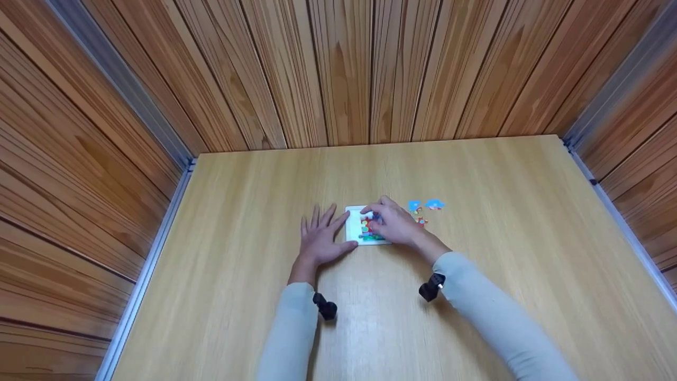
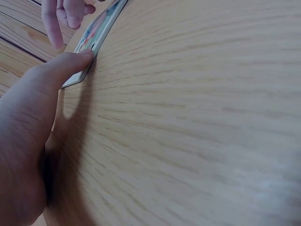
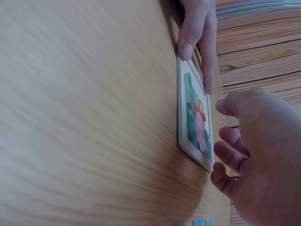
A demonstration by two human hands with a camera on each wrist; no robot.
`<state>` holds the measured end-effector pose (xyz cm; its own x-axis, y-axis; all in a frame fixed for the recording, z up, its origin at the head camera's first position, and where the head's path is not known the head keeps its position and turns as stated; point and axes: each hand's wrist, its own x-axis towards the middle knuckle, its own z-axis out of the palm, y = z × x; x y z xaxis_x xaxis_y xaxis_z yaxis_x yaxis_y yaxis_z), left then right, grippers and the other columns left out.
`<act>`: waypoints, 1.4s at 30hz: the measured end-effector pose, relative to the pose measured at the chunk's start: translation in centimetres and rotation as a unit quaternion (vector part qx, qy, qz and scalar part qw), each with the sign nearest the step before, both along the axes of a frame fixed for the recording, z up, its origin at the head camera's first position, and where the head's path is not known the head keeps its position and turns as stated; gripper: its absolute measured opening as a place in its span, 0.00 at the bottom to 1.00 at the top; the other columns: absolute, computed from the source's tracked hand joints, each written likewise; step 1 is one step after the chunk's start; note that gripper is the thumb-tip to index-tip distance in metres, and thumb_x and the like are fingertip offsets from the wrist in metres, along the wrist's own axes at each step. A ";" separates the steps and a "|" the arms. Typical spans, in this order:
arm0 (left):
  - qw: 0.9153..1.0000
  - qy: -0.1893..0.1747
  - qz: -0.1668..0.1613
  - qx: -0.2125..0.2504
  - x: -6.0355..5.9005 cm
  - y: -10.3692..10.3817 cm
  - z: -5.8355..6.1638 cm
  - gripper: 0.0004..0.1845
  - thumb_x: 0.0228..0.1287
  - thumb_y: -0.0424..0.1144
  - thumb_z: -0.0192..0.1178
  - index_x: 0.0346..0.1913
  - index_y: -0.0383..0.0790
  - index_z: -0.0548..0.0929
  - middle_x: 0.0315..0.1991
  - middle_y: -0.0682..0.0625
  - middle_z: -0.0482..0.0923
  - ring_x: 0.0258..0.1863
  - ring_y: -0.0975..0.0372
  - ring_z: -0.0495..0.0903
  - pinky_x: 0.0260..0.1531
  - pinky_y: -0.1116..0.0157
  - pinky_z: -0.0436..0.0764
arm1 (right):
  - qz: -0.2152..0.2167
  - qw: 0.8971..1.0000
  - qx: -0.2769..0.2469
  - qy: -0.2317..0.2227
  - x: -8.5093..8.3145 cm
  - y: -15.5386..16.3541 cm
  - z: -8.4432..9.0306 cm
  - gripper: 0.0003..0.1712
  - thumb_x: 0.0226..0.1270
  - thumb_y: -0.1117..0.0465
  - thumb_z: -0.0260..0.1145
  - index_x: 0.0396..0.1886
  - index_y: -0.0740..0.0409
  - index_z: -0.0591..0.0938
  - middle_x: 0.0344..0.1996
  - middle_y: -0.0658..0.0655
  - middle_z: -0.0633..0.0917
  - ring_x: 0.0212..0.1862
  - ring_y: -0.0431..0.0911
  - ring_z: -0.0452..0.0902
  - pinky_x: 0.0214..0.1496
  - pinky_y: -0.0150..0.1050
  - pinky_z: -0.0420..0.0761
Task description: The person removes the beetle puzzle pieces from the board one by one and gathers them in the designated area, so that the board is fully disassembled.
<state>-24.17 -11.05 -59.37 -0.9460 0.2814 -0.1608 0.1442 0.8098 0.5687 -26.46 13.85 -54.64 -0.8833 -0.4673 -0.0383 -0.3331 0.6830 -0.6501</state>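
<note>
A white-framed jigsaw puzzle board (image 1: 353, 227) lies flat on the table, with colourful pieces (image 3: 200, 125) in green, red and pink set in part of it. My left hand (image 1: 320, 244) rests at its left side, fingers spread and straight; the thumb (image 2: 77, 60) touches the near edge and the index fingertip is at the frame higher up. Over the right part of the board hovers my right hand (image 1: 395, 222), thumb and fingers loosely bent and apart, with nothing showing between them in the right wrist view. It hides part of the board in the head view.
Loose puzzle pieces lie right of the board: a blue one (image 1: 414, 205), a blue cloud-like one (image 1: 435, 204) and a small red one (image 1: 421, 221). The wooden table (image 1: 238, 222) meets plank walls (image 1: 344, 74) at the back and sides, with metal rails along its side edges.
</note>
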 end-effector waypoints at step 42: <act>1.000 0.006 -0.004 -0.007 -0.2 -0.1 -0.2 0.51 0.67 0.77 0.61 0.90 0.68 0.62 0.97 0.52 0.43 0.96 0.41 0.29 0.90 0.31 0.26 | -0.004 0.999 -0.021 0.031 -1.4 -0.1 -3.6 0.32 0.67 0.47 0.85 0.60 0.63 0.87 0.47 0.64 0.78 0.48 0.54 0.79 0.55 0.45 0.81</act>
<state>-24.34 -11.13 -59.61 -0.9459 0.2860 -0.1535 0.1567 0.8166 0.5556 -27.83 13.78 -58.28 -0.8874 -0.4597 0.0358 -0.3678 0.6589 -0.6561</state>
